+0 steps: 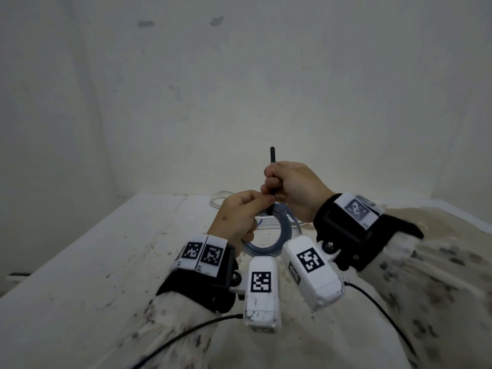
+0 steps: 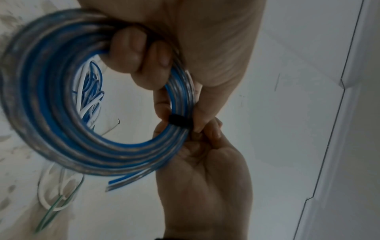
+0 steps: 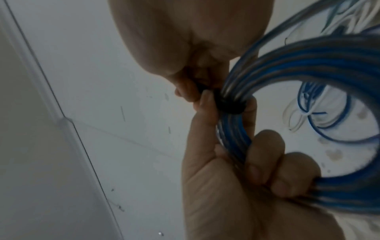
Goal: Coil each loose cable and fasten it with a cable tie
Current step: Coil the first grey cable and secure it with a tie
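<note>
Wall (image 1: 239, 89): white, marked, behind the work area. Bench (image 1: 93, 262): white, stained and speckled.

Coil (image 1: 282, 237): blue cable wound in several turns, held clear above the bench between both hands, one cut end sticking out from the bundle (image 2: 123, 181). Loose cables (image 2: 90, 91): blue and white strands lying on the bench beyond the coil; a white loop and a green strand lie nearby.

Left hand (image 1: 239, 217): fingers curled round one side of the coil, thumb and forefinger closed on the bundle at the tie. In the left wrist view (image 2: 144, 65) the fingertips wrap through the coil's opening.

Right hand (image 1: 292, 187): closed in a pinch on the free tail of the tie, which stands upright above the fist.

Tie (image 1: 272, 182): black, looped round the coil's turns just beside the left thumb (image 3: 228, 105); band sits snug against the bundle. Its locking head cannot be made out.
</note>
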